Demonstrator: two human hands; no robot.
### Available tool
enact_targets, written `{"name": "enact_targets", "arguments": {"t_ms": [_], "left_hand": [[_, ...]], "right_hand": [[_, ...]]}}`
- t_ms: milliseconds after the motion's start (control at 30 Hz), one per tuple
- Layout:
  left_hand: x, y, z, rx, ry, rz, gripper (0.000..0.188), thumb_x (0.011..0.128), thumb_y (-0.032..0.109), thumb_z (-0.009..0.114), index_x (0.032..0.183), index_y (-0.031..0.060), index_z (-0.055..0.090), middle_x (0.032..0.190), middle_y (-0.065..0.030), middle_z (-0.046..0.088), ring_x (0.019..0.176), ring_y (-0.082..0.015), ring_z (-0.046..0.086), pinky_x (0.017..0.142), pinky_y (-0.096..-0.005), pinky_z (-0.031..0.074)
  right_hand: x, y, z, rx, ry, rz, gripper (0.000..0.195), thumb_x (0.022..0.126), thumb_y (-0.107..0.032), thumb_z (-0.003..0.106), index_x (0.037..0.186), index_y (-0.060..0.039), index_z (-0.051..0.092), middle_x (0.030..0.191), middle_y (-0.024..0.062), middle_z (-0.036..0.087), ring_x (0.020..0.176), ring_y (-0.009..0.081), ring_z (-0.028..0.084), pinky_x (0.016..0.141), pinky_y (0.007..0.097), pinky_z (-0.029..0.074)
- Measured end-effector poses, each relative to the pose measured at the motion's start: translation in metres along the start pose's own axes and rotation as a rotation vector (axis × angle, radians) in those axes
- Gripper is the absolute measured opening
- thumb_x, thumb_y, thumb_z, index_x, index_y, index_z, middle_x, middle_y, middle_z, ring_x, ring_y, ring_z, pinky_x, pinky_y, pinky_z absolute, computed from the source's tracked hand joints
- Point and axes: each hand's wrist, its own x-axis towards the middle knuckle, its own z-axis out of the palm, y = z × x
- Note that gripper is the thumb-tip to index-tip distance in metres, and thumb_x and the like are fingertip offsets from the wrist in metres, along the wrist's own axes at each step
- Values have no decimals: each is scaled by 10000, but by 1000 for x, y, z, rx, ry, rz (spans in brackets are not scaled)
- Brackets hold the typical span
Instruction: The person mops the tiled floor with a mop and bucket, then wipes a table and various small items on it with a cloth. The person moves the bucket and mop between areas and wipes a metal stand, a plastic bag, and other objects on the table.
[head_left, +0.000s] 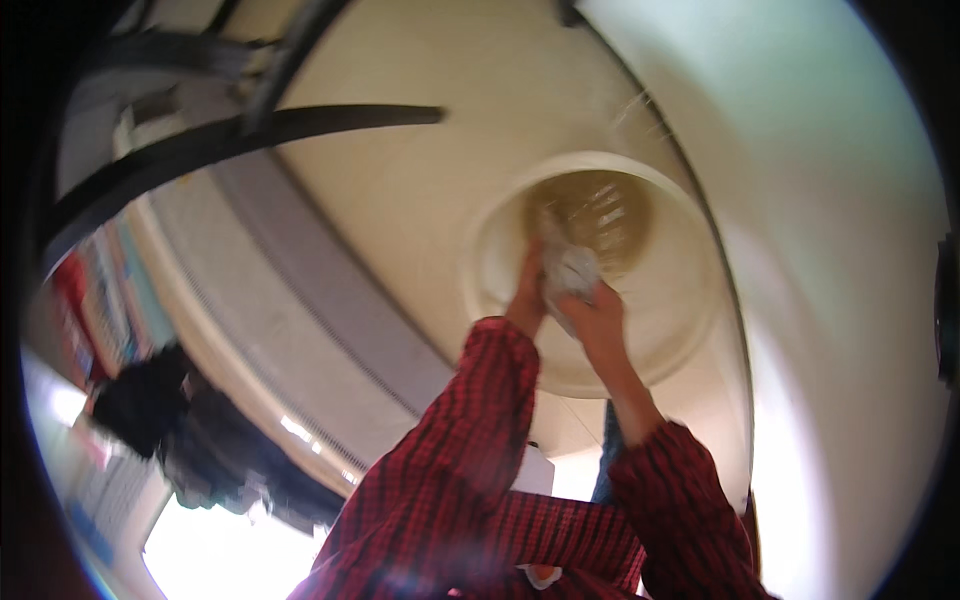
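Both of my hands are together over a round cream-coloured bucket or bin (510, 352), seen from above. Between them is a crumpled, whitish, partly see-through wad (574, 271), blurred; whether it is plastic or wet cloth is unclear. My left hand (531, 285) holds its left side, the fingers mostly hidden behind it. My right hand (598, 309) grips its lower right part, thumb on top. The bottom of the bucket (626, 225) looks brownish, with bright streaks like reflections. Red-and-black checked sleeves cover my forearms.
Black curved bars (345, 118) reach in at upper left, above the beige floor (405, 195). A long grey-and-cream panel (300, 285) with perforated lines runs along the left. Beyond it are a dark bundle (217, 427) and colourful upright items (105, 300). A pale surface (840, 225) rises at right.
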Motion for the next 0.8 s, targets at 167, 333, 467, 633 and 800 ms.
{"name": "enact_targets", "arguments": {"t_ms": [167, 333, 467, 633, 800], "left_hand": [[-20, -42, 72, 997, -209, 586, 422, 907, 312, 482, 1252, 68, 490, 1046, -119, 600, 945, -274, 583, 810, -403, 483], [79, -31, 51, 818, 80, 372, 514, 841, 262, 575, 1265, -4, 463, 1119, -242, 570, 1005, -368, 567, 862, -450, 461], [78, -48, 104, 830, 231, 351, 537, 878, 291, 546, 1314, 6, 414, 1255, -196, 494, 1165, -333, 463, 1008, -409, 349], [86, -29, 54, 1131, 475, 680, 619, 899, 406, 540, 1364, 31, 376, 1386, -159, 411, 1309, -308, 344, 1061, -414, 305], [5, -29, 81, 280, 148, 51, 591, 880, 527, 540, 1270, 86, 480, 1262, -116, 512, 1186, -275, 460, 995, -414, 385]], "right_hand": [[2, 56, -26, -378, 363, -65, 404, 748, -267, 683, 1010, 34, 625, 843, 146, 686, 761, 196, 650, 641, 355, 496], [106, 128, -41, -466, 272, -334, 320, 866, -245, 595, 994, 47, 612, 765, 154, 658, 637, 243, 601, 584, 375, 474], [232, 230, -118, -1334, 341, -328, 331, 940, -259, 470, 1087, 13, 586, 943, 168, 652, 755, 296, 625, 650, 400, 495], [219, 153, -58, -802, 157, -358, 355, 953, -238, 461, 1222, -15, 527, 1006, 143, 636, 824, 256, 621, 786, 396, 484], [137, 144, -62, -601, 87, -213, 395, 868, -244, 602, 1125, 55, 576, 966, 182, 645, 870, 278, 618, 767, 361, 464]]}}
